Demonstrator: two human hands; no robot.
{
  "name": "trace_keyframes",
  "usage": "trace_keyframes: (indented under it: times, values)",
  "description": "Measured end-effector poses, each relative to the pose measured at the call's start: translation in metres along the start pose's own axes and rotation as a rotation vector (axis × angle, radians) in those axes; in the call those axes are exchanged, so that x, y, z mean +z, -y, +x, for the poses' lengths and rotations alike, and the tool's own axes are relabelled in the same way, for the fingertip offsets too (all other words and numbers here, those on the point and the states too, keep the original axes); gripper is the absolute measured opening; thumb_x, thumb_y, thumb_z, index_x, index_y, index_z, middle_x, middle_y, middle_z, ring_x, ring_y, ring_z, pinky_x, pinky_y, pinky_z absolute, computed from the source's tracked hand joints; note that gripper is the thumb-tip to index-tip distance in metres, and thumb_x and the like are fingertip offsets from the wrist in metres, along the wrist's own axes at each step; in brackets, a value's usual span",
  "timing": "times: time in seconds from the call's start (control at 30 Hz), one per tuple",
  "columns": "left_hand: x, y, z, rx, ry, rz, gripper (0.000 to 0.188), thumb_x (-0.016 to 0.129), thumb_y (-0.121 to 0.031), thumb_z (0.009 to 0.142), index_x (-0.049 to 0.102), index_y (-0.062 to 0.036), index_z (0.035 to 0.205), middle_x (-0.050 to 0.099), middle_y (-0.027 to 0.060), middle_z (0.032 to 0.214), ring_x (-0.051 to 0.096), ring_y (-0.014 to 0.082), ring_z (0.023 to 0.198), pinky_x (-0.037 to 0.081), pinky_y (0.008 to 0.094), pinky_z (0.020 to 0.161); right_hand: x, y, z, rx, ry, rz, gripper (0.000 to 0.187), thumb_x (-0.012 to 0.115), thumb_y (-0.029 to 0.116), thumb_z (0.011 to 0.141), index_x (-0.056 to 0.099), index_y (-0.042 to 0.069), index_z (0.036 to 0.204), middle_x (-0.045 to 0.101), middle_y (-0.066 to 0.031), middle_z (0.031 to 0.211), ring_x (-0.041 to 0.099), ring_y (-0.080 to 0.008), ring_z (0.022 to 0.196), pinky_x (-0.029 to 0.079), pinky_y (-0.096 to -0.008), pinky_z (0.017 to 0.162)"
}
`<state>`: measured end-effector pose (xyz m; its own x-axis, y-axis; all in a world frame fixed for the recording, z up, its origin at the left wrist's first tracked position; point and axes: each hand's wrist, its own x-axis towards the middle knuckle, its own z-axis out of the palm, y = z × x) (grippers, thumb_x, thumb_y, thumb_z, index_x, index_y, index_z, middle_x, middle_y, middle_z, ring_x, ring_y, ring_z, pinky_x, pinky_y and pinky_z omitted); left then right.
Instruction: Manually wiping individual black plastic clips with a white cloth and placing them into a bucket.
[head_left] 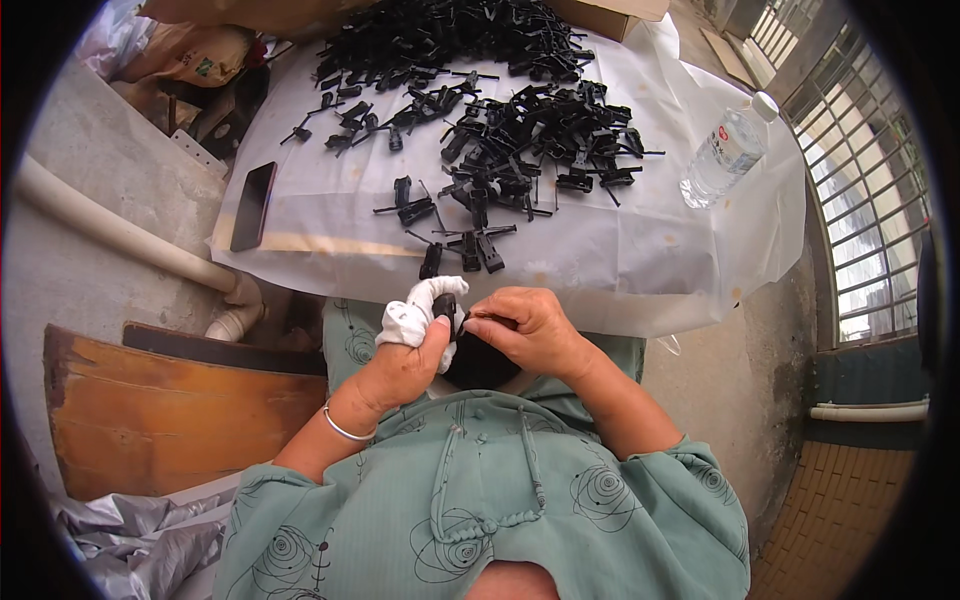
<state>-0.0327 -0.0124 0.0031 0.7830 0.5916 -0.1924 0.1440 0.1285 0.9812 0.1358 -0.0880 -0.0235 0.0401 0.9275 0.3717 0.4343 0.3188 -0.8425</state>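
Note:
My left hand (412,358), with a white cloth or glove (403,323) over its fingers, grips a small black plastic part (446,306) just off the table's front edge. Beside it my right hand (535,328) is closed in a pinch, fingertips close to that part. A thin dark bit shows at those fingertips, too small to name. Loose black plastic parts with thin rods (482,249) lie on the table directly beyond my hands. Farther back are a heap of similar parts (540,130) and a larger dense pile (450,35) at the far edge.
White sheeting covers the table (600,260). A dark phone (254,206) lies at its left, and a clear water bottle (728,152) stands at the right. A cardboard box (608,14) is at the back. Left are a pale pipe (120,225) and a wooden board (180,405).

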Motion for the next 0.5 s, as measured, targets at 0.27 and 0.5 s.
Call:
trace_keyframes:
  times: [0.27, 0.5]
  values:
    - [0.0, 0.01, -0.001, 0.207, 0.011, 0.174, 0.033, 0.04, -0.009, 0.087, 0.037, -0.0017, 0.118, 0.048, 0.0011, 0.092, 0.039, 0.003, 0.063, 0.035, 0.0171, 0.055, 0.004, 0.015, 0.003, 0.154, 0.018, 0.159, 0.013, 0.06, 0.013, 0.084, 0.056, 0.001, 0.079, 0.054, -0.01, 0.066, 0.048, -0.0222, 0.058, 0.041, -0.0304, 0.055]
    - [0.005, 0.013, 0.002, 0.333, -0.084, 0.427, 0.027, 0.043, -0.008, 0.082, 0.045, -0.0002, 0.108, 0.05, 0.0104, 0.093, 0.05, 0.02, 0.081, 0.043, 0.0288, 0.074, 0.009, 0.013, 0.003, 0.166, 0.104, 0.103, 0.019, 0.051, 0.013, 0.089, 0.052, -0.001, 0.075, 0.051, -0.0158, 0.065, 0.047, -0.0296, 0.057, 0.04, -0.0349, 0.054]
